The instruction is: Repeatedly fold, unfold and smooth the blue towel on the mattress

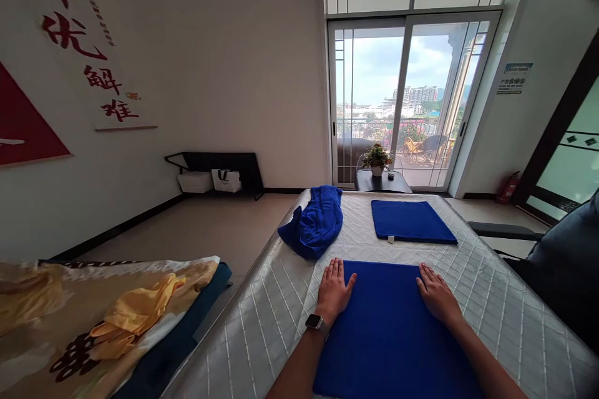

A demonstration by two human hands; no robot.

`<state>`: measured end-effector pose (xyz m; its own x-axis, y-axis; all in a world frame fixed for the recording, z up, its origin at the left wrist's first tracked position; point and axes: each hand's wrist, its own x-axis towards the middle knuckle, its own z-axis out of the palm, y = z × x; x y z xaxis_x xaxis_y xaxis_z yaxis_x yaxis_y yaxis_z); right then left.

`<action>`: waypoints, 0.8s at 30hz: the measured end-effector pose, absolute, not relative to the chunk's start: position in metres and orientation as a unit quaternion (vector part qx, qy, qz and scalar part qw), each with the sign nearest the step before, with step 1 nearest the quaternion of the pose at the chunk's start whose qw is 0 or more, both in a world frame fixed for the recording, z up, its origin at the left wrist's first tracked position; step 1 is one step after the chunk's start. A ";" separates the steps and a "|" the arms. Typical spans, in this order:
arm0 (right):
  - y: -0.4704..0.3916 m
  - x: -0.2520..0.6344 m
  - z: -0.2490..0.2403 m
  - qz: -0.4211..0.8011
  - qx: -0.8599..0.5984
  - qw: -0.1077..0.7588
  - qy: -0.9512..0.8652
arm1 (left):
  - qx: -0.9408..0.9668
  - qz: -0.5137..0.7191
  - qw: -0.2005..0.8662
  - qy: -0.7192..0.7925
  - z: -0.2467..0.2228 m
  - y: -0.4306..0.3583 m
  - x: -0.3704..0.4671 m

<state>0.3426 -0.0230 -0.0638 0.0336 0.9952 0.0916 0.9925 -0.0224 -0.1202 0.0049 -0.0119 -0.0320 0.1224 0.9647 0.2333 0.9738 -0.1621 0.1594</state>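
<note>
A flat blue towel-like cloth [388, 330] lies spread on the quilted silver-grey mattress [262, 312] in front of me. My left hand [334, 290] rests flat on its far left corner, fingers stretched forward. At the far right corner, my right hand [437, 293] lies flat along the edge, fingers also pointing away. Beyond them sits a neatly folded blue cloth [412, 221] with a small white tag [391, 239] at its near edge. A crumpled blue cloth [316, 221] lies in a heap at the far left of the mattress.
At left stands a bed with patterned bedding [187, 290] and a crumpled yellow cloth [140, 312]. A small table [381, 183] with a potted plant [377, 159] stands by the sliding glass door [369, 87]. A dark chair [566, 255] borders the mattress on the right.
</note>
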 end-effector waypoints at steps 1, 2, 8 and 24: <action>-0.023 0.342 -0.063 0.007 -0.714 0.076 -0.696 | -0.748 -0.143 0.013 -0.648 -0.031 -0.013 0.005; -0.024 0.342 -0.063 0.006 -0.713 0.077 -0.697 | -0.748 -0.144 0.009 -0.648 -0.029 -0.014 0.006; -0.029 0.339 -0.053 -0.010 -0.718 0.075 -0.692 | -0.748 -0.133 -0.008 -0.650 -0.021 -0.019 0.006; -0.069 0.333 -0.064 0.021 -0.711 0.064 -0.700 | -0.756 -0.148 0.029 -0.637 -0.037 -0.007 0.003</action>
<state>0.3329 -0.0688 -0.0642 0.0204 0.9980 0.0597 0.9927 -0.0132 -0.1197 0.0033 -0.0073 -0.0368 0.1443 0.9547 0.2603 0.9719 -0.1863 0.1442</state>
